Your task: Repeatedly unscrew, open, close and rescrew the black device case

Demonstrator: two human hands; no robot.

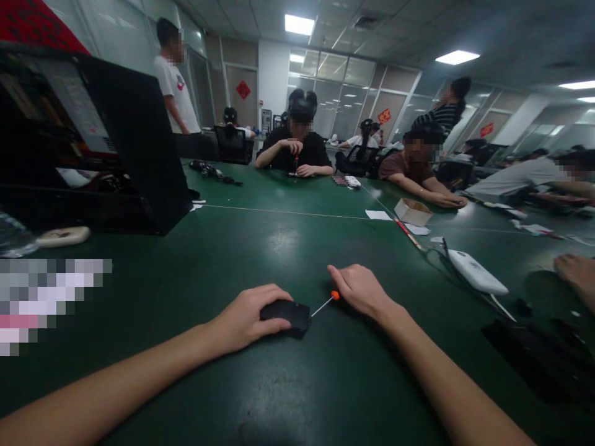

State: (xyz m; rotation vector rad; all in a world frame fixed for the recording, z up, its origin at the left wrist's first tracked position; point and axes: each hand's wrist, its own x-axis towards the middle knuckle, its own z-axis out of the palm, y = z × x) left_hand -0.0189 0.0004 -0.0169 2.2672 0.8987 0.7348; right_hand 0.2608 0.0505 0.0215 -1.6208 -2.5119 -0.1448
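Observation:
A flat black rectangular piece, perhaps a device casing [287,314], lies at the middle of the green table. My left hand [253,313] grips it from the left, thumb along the near side and fingers over the far side. My right hand [357,286] is closed, just to the right, around a screwdriver [323,305]. Its thin metal shaft points left and down, with the tip at the right end of the black piece. Only the orange front of its handle shows; the rest is hidden inside my hand.
A black computer case [139,136] stands open at the left. To the right lie a white device with a cable [478,272], a small open box [413,212] and a red pencil-like stick [409,234]. Another person [297,148] works across the green table [186,297]; another person's hand [576,275] rests far right.

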